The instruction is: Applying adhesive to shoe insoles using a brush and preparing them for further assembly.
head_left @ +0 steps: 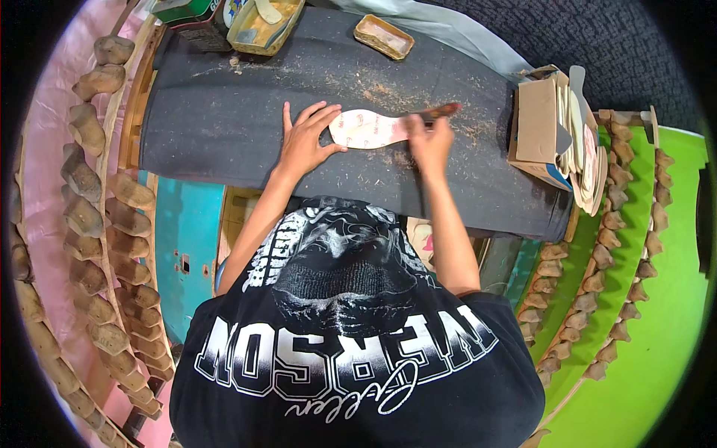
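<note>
While pinned: pale shoe-shaped insole board (366, 128) lies mid-table on the dark cloth-covered bench (224, 127)
Left hand (305, 142): fingers spread flat, at insole's 9 o'clock
Right hand (429, 138): clenched on reddish-handled tool (437, 113) (blade hidden), at 3 o'clock
Advice: press firmly, stroke away from fingers

Insole (370, 128) on bench mat (224, 127) between hands, cardboard box (538, 123) right, tins (382, 36) behind
</note>
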`<state>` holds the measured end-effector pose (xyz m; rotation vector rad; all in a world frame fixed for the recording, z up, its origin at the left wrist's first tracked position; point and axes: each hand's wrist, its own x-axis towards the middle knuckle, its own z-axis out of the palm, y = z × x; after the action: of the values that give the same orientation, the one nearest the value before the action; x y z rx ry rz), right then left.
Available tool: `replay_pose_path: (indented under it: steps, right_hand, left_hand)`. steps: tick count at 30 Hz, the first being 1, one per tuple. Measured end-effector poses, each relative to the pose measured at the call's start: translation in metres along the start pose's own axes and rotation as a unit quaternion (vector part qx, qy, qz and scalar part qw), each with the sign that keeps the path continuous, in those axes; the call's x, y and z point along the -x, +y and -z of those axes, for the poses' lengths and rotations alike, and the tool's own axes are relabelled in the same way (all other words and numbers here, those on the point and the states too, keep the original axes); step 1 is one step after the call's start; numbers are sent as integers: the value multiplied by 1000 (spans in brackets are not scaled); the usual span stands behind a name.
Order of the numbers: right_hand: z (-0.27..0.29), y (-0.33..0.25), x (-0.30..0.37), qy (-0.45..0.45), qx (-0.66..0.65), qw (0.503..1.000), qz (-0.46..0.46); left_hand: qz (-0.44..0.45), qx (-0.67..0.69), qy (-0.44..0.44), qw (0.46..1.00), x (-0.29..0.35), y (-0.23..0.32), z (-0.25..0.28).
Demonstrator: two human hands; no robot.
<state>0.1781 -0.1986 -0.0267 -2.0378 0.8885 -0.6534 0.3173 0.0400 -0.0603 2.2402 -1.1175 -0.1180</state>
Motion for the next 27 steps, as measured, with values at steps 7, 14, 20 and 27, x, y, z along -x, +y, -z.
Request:
replay_pose_path:
  steps: [7,14,20,27]
  right_hand:
    - [-12,-11,14,-4,167,957,237]
    - [-73,-45,39,-146,-57,986,60]
    - [-20,-16,-13,-8,97,988,117]
    - [-82,-67,34,-110,28,975,190]
  left_hand:
    - [-11,9,1,1000,-4,0,-1]
    - [-10,27,10,1000,-4,-5,-5]
    - [7,14,-13,1000,-4,2,4]
    - [-2,12,7,1000,-3,-6,-7]
